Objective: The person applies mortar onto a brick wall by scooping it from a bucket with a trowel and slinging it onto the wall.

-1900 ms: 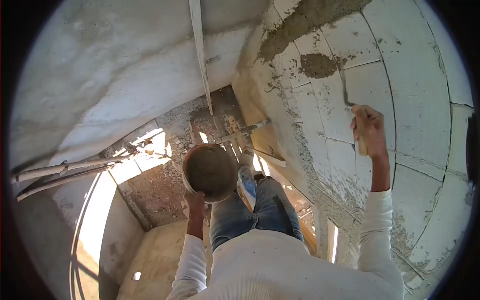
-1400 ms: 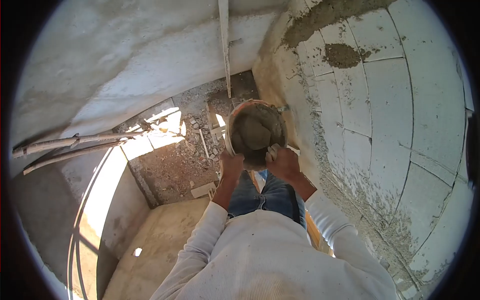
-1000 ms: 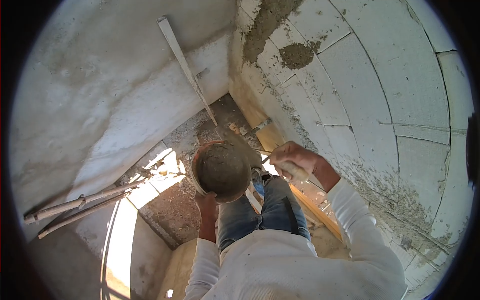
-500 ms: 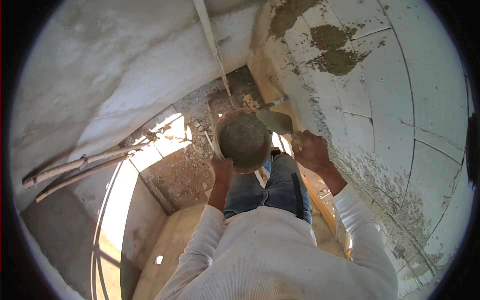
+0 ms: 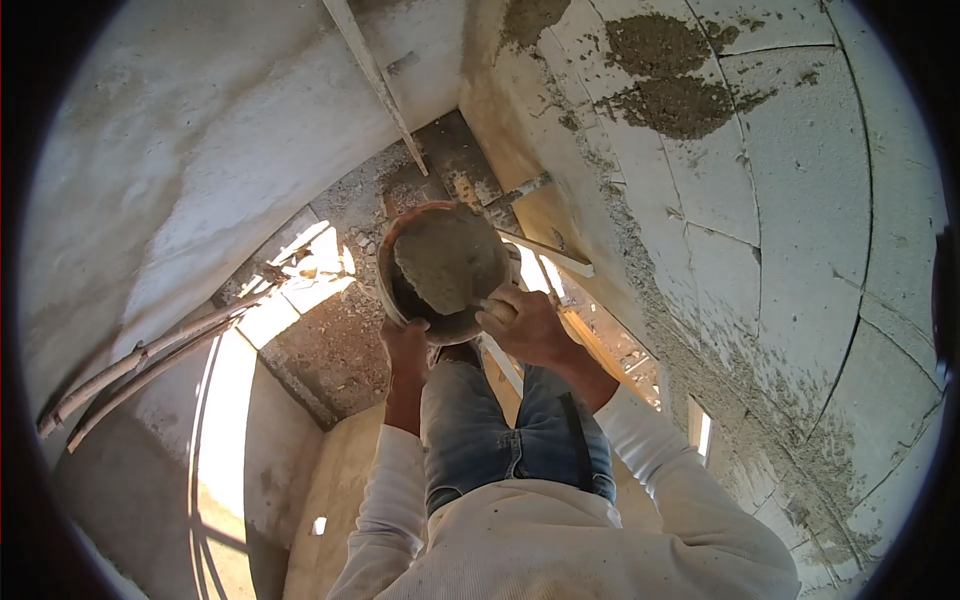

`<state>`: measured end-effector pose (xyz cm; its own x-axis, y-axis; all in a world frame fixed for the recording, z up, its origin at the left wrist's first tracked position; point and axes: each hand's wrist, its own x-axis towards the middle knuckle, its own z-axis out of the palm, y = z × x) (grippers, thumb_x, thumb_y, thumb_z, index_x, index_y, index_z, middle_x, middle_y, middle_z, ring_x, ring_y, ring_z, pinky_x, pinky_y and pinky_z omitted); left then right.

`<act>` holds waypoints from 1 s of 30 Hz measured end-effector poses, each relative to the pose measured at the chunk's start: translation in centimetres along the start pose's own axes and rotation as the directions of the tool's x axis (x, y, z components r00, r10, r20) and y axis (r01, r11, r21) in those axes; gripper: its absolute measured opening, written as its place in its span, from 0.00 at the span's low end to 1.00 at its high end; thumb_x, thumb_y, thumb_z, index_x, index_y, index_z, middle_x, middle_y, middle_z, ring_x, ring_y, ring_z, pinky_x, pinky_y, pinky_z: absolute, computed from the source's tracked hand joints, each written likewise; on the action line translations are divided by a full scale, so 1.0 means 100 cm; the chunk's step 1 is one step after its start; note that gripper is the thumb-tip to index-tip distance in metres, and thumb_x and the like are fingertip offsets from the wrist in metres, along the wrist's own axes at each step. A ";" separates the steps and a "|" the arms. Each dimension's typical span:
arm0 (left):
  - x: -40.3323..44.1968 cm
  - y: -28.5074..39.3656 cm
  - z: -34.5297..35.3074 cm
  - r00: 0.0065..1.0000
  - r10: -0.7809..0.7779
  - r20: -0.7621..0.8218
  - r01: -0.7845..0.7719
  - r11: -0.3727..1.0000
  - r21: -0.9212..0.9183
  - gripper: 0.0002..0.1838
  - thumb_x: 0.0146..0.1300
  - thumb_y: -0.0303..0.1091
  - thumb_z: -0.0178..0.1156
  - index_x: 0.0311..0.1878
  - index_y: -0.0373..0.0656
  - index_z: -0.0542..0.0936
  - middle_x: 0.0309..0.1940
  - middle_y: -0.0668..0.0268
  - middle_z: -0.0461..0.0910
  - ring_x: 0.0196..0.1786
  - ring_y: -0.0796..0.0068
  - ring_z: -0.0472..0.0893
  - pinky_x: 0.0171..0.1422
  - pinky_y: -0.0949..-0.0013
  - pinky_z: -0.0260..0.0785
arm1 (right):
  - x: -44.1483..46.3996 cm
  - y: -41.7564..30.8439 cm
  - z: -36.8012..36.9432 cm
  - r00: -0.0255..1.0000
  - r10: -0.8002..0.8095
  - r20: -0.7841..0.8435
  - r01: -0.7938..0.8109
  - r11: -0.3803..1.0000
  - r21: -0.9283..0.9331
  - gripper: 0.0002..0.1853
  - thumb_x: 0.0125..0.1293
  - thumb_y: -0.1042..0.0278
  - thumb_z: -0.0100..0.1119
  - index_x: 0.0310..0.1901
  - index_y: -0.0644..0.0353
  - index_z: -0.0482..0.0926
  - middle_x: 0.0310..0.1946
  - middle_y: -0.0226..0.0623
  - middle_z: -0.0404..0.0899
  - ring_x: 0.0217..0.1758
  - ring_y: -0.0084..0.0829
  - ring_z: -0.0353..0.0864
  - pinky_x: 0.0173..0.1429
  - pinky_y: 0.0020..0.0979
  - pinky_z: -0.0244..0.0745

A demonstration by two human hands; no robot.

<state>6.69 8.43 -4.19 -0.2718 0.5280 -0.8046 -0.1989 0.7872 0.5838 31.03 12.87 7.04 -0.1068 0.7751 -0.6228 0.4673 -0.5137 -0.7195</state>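
Observation:
A round bowl (image 5: 386,268) with a reddish rim is held out in front of my legs. My left hand (image 5: 406,346) grips its near left edge, thumb over the rim. Grey wet mortar (image 5: 440,255) fills much of it, with a darker hollow along the left side. My right hand (image 5: 537,328) is closed around the handle of a trowel (image 5: 499,309) at the bowl's near right side. The trowel's blade is inside the bowl and cannot be told apart from the mortar.
A block wall (image 5: 800,190) with fresh mortar patches (image 5: 670,80) rises on the right. A plastered wall (image 5: 230,130) stands on the left, with wooden poles (image 5: 150,355) leaning by it. A thin batten (image 5: 375,85) slants down at the back. Rubble (image 5: 325,355) covers the floor below.
My right hand has brought the trowel from beside the wall down and left into the bowl. The bowl has shifted slightly left, and the view has turned a little.

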 end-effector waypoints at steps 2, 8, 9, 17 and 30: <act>0.002 0.011 -0.007 1.000 0.003 -0.025 -0.003 1.000 -0.008 0.26 0.61 0.17 0.60 0.64 0.28 0.82 0.53 0.60 0.87 0.49 0.68 0.87 0.59 0.63 0.80 | 0.021 -0.002 -0.023 0.969 0.132 0.209 -0.186 0.947 0.263 0.13 0.74 0.61 0.73 0.50 0.63 0.89 0.29 0.39 0.87 0.28 0.33 0.89 0.37 0.38 0.86; 0.039 -0.013 -0.035 0.996 0.037 -0.082 -0.027 0.993 0.112 0.26 0.60 0.18 0.60 0.64 0.28 0.83 0.53 0.60 0.88 0.48 0.68 0.86 0.57 0.65 0.78 | 0.114 0.134 -0.167 0.912 0.396 -0.111 -0.297 0.820 0.489 0.12 0.78 0.62 0.68 0.42 0.64 0.88 0.28 0.36 0.85 0.20 0.22 0.79 0.25 0.29 0.77; 0.033 -0.017 -0.045 0.995 -0.004 -0.104 0.023 0.983 0.181 0.27 0.60 0.18 0.60 0.64 0.28 0.83 0.52 0.60 0.88 0.48 0.68 0.86 0.56 0.65 0.78 | 0.104 0.145 -0.187 0.868 0.302 -0.395 -0.180 0.932 0.316 0.15 0.79 0.59 0.69 0.42 0.66 0.87 0.26 0.33 0.82 0.18 0.21 0.76 0.24 0.30 0.74; 0.019 -0.031 -0.014 0.990 0.003 -0.140 0.040 0.952 0.302 0.25 0.60 0.22 0.60 0.62 0.30 0.85 0.41 0.58 0.89 0.39 0.68 0.86 0.46 0.61 0.80 | -0.037 0.064 -0.149 0.897 -0.001 -0.443 -0.120 0.962 -0.245 0.09 0.73 0.68 0.71 0.49 0.62 0.89 0.28 0.38 0.85 0.26 0.35 0.84 0.34 0.37 0.80; 0.017 -0.016 0.046 0.997 0.034 0.065 -0.036 0.999 0.028 0.22 0.60 0.21 0.61 0.60 0.30 0.85 0.45 0.60 0.89 0.46 0.68 0.88 0.51 0.62 0.82 | 0.037 0.062 0.031 0.980 -0.085 -0.182 0.022 0.946 -0.323 0.13 0.69 0.59 0.72 0.44 0.61 0.84 0.38 0.55 0.89 0.42 0.57 0.91 0.49 0.53 0.85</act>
<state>10.91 9.53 -7.01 -0.2163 0.5739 -0.7898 -0.1627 0.7765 0.6088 30.82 11.38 -0.65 0.0152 0.8700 -0.4928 0.7233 -0.3498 -0.5953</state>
